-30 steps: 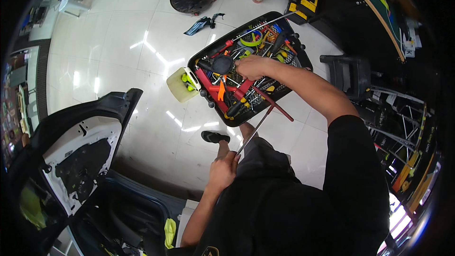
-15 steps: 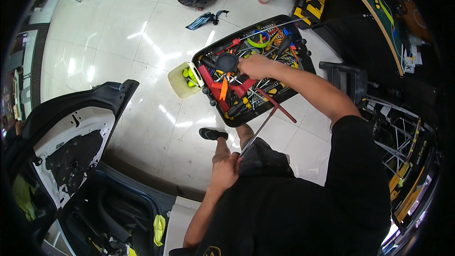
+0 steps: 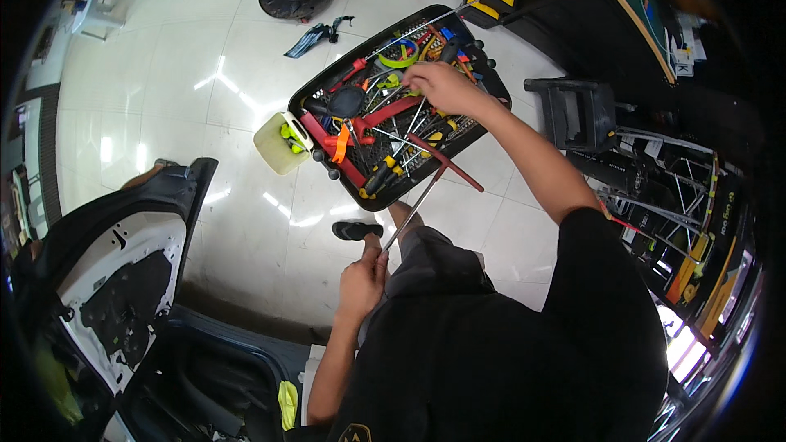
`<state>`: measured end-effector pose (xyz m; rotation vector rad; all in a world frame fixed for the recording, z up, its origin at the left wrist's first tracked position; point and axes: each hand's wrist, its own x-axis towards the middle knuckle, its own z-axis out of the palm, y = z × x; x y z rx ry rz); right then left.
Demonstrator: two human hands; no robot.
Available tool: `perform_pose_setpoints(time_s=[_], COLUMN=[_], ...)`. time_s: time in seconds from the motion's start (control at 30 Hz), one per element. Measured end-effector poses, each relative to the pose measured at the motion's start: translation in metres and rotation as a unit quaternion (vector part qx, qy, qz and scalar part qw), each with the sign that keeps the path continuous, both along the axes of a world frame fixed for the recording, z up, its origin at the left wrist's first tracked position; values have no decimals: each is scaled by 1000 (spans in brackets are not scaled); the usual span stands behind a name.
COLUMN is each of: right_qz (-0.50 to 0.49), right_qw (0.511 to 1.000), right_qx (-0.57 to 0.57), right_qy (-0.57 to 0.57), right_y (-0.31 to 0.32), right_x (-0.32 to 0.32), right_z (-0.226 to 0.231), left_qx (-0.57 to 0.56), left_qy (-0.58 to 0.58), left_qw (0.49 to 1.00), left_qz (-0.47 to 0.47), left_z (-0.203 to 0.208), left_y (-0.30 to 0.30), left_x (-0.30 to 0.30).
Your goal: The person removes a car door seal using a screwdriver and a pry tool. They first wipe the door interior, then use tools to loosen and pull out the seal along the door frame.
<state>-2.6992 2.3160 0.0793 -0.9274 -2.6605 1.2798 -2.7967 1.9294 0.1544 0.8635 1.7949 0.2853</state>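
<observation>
1. Since the earlier frames the right hand has shifted from the middle of the black tool tray toward its far end, where it now sits above the tangle of tools; the left hand has stayed low by the person's knee, well short of the tray's near edge.
2. The right hand is curled with its fingers pointing down into the tray, touching or just above the screwdrivers and wrenches there. Whether it pinches one cannot be told, since the back of the hand hides the fingertips.
3. The left hand is closed around the lower end of a long thin metal rod, which slants up from the hand to the near edge of the tray and meets a red T-handled bar lying across that edge.
4. Just beside the tray's left side stands a pale yellow tub holding small green pieces. Nearer the person than the tray, a black sandal rests on the white tiled floor.
5. As a judgement, the search through the tray is midway: one long tool is already in hand, while the right hand has not yet lifted anything clear, so picking out the next tool remains.
</observation>
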Motion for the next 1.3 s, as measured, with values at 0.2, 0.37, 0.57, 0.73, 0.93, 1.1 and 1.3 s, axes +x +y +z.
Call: perform_pose_setpoints(time_s=[0.2, 0.37, 0.57, 0.73, 0.93, 1.1, 1.3], right_qz=[-233, -305, -341, -342, -337, -279, -172], right_qw=[970, 947, 868, 921, 940, 957, 968], right_qx=[-34, -28, -361, -182, -17, 69, 168], right_qy=[-62, -98, 20, 41, 44, -30, -66], right_y=[-51, -145, -172, -132, -54, -44, -93], right_x=[114, 161, 150, 144, 130, 106, 73], right_z=[-8, -48, 10, 30, 78, 20, -20], left_qx=[107, 93, 97, 157, 227, 187, 196], left_qy=[42, 134, 104, 41, -31, 76, 66], left_qw=[992, 986, 989, 985, 965, 979, 970], left_qz=[57, 23, 47, 64, 132, 43, 125], left_z=[-7, -3, -4, -22, -81, -78, -37], left_y=[3, 13, 1, 32, 108, 106, 42], left_x=[4, 4, -6, -1, -9, -37, -50])
